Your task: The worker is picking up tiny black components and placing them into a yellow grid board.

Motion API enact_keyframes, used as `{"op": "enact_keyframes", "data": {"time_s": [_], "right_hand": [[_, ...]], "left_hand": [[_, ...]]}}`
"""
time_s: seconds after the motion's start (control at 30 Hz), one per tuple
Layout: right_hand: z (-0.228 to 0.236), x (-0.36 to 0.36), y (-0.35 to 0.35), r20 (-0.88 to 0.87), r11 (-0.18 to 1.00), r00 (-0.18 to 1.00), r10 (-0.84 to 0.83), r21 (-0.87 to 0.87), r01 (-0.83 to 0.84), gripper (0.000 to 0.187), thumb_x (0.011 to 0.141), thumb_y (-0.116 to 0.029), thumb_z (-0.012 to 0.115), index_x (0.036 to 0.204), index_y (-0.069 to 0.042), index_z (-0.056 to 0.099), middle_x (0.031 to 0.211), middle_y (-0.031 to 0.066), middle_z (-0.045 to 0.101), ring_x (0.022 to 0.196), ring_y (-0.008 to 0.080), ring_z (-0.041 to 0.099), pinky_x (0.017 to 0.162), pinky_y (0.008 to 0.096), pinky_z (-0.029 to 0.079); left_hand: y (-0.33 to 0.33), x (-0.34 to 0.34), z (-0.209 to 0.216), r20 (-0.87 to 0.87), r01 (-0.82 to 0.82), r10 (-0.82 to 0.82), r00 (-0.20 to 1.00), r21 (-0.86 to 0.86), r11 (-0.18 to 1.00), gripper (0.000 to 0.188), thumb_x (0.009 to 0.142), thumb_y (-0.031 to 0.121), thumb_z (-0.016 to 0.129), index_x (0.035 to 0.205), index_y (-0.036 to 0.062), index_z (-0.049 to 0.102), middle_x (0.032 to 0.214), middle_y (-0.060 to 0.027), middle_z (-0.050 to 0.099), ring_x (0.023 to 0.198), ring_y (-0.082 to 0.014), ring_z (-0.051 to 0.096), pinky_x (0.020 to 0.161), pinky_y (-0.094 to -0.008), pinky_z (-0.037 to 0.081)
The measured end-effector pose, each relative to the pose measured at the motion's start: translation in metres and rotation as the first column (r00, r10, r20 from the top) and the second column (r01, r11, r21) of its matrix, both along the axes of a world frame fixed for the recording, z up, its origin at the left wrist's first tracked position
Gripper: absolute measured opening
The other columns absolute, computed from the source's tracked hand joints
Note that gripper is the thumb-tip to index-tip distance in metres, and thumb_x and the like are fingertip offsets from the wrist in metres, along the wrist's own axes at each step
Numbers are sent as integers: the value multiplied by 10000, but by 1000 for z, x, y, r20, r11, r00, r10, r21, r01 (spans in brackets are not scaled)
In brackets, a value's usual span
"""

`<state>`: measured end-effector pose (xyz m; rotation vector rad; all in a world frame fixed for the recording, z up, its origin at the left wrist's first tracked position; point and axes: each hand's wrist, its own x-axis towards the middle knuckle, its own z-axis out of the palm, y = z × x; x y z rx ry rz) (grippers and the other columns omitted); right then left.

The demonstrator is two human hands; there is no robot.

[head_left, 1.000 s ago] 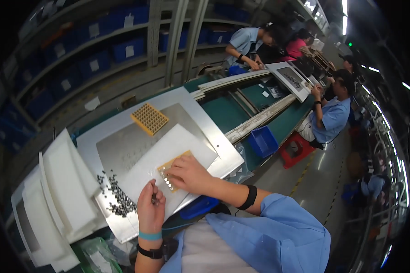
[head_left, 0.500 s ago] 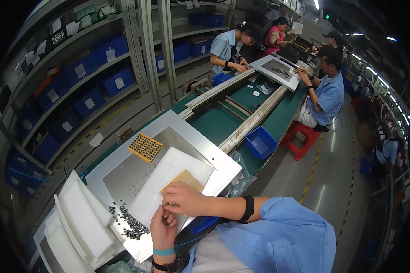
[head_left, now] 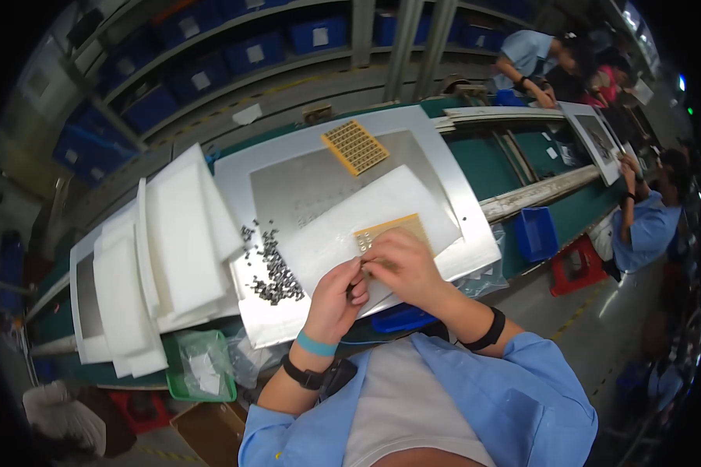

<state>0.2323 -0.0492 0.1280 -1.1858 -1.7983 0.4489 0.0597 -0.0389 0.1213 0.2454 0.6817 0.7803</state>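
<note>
My left hand (head_left: 335,302) and my right hand (head_left: 405,267) meet over the near edge of a white foam sheet (head_left: 319,240). Both have their fingers pinched together, and whatever is between the fingertips is too small and hidden to name. Partly beneath my right hand, a yellow gridded tray (head_left: 411,222) lies on the foam. Farther back, a second yellow tray (head_left: 355,148) shows rows of dark cells. Left of the foam, small black parts (head_left: 274,268) are scattered in a pile on a silver-framed metal plate (head_left: 436,152).
White foam sheets (head_left: 181,233) lean at the left. A green bin (head_left: 224,389) holding plastic bags is at the near edge. To the right are a blue bin (head_left: 536,235) and a rail (head_left: 533,187). Co-workers (head_left: 648,226) sit farther along; shelves with blue boxes (head_left: 255,53) line the back.
The view has swung left, so the bench and trays appear farther right, and more foam and a green bin show. My hands remain together beside the yellow tray, fingers pinched.
</note>
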Motion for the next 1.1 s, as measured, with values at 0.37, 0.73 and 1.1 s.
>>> {"op": "enact_keyframes", "data": {"time_s": [0.37,0.73,1.1], "right_hand": [[-28,-37,12,112,999,993,-22,-34,26,141,741,-10,746,861,-28,675,893,107,645,849,295,635,763,368,514],[-66,-57,29,493,991,867,69,-136,-2,111,744,-49,731,828,-41,660,874,97,641,840,312,630,752,401,514],[-70,-63,34,555,990,829,72,-144,10,87,742,-53,715,805,-51,656,849,92,625,822,300,624,737,403,513]], "left_hand": [[6,-57,-49,110,-180,178,978,6,984,232,1026,178,524,1170,-1,551,899,-28,536,753,-120,515,654,-246,442],[11,-90,-62,-16,-325,324,946,-19,946,375,1051,144,424,1382,-31,442,1165,-131,600,960,-173,611,873,-283,534],[11,-99,-77,15,-241,241,970,2,970,361,1070,234,443,1344,7,505,1076,-78,621,896,-136,617,801,-267,536]]}}
